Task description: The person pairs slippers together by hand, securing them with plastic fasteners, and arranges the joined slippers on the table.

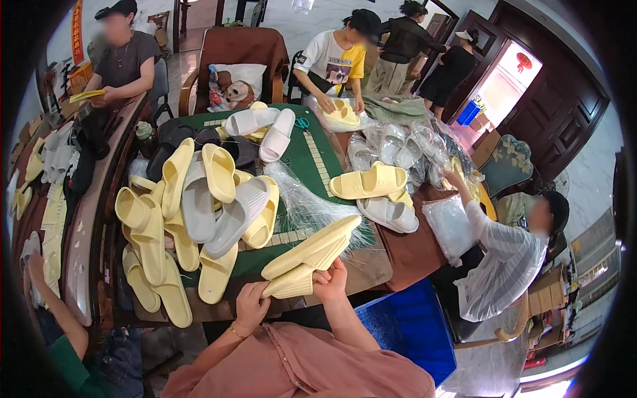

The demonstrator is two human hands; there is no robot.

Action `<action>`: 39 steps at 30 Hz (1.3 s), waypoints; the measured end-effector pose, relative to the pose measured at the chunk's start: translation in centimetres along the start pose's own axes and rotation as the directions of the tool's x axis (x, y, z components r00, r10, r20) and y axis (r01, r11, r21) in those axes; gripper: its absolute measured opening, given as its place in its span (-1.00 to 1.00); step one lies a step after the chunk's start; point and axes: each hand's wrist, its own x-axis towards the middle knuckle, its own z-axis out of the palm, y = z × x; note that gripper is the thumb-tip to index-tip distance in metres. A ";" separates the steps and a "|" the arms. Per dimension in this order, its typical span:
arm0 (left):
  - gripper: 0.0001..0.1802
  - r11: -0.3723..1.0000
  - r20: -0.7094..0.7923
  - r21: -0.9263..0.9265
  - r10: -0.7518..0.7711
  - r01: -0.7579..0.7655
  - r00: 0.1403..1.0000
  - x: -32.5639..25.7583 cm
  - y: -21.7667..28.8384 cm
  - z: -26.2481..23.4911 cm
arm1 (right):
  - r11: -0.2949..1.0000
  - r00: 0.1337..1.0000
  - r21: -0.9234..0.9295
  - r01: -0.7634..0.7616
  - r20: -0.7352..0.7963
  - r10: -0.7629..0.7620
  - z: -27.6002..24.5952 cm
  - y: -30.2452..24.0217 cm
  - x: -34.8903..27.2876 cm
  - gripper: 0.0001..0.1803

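Note:
A pair of pale yellow slide slippers (308, 251) is held up over the near edge of the table, one lying against the other. My left hand (251, 309) grips the pair at its left end. Closed round the underside further right is my right hand (330, 282), with some fingertips hidden by the slippers. To the left lies a heap of yellow slippers (151, 232) and grey slippers (235, 215). Just beyond the held pair, clear plastic bags (312, 199) are spread on the green table top (298, 149).
A blue bin (415, 331) stands below the table at my right. Bagged slippers (398, 146) and a stack of clear bags (450, 225) lie on the right side. Co-workers sit or stand around; one handles a yellow slipper (342, 113) across the table. Scissors (302, 123) lie further back.

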 end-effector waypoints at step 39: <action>-0.38 0.884 0.043 -0.029 -0.465 0.466 0.884 1.6 -11.0 2.4 | -0.644 0.939 -0.718 0.265 0.344 0.003 -11.1 3.9 3.4 -0.70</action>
